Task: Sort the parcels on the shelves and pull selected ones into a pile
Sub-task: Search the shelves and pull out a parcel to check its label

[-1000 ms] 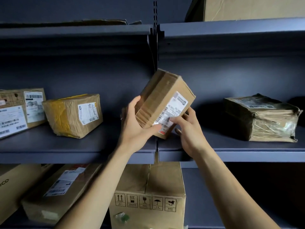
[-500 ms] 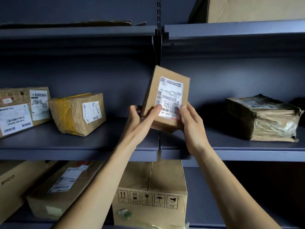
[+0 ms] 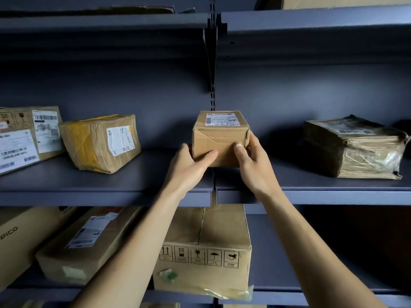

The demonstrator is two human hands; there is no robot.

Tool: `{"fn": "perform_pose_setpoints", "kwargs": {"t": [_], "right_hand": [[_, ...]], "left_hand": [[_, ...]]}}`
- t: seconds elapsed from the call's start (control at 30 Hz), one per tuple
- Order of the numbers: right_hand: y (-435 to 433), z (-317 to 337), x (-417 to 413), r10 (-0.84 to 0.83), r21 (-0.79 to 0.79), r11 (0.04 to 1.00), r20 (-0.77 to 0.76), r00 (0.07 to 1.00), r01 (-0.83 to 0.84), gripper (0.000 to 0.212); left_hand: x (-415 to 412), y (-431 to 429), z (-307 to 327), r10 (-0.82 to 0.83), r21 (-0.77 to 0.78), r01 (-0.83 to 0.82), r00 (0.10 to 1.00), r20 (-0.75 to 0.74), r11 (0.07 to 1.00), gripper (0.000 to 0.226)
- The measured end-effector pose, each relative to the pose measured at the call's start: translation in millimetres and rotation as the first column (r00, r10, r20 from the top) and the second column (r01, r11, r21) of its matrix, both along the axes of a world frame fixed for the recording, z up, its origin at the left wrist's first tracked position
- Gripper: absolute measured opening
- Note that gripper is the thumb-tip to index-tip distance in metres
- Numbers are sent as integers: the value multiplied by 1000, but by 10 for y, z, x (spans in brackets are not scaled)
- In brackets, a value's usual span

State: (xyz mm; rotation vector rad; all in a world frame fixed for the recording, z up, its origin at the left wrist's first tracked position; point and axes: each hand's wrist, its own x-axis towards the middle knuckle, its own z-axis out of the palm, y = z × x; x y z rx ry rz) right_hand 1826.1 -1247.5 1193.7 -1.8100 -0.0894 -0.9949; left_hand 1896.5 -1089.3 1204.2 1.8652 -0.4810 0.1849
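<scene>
Midway along the shelf (image 3: 93, 181), a small parcel (image 3: 219, 138), label up, sits clasped between left hand (image 3: 189, 167) and right hand (image 3: 253, 167), fingers (image 3: 239, 152) curled.

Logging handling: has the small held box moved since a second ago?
Yes. The small box went back and down toward the middle shelf, label now facing up.

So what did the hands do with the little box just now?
The small box was turned from tilted, with its label facing the camera, to level with the label on top. It was also lowered to the middle shelf; whether it rests there yet is unclear. The left hand and right hand still hold its sides. The yellow-taped parcel and the dark wrapped parcel stayed put.
</scene>
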Motion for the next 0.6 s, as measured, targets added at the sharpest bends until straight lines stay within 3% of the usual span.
{"fn": "perform_pose_setpoints", "kwargs": {"t": [0.13, 0.6], "right_hand": [[-52, -38, 36, -28, -22, 999, -112, 993, 26, 32], [-20, -15, 62, -213, -167, 972, -335, 918, 164, 35]], "left_hand": [[-3, 14, -34, 62, 50, -67, 994, 91, 997, 44], [3, -7, -62, 122, 227, -150, 983, 134, 962, 44]]}}
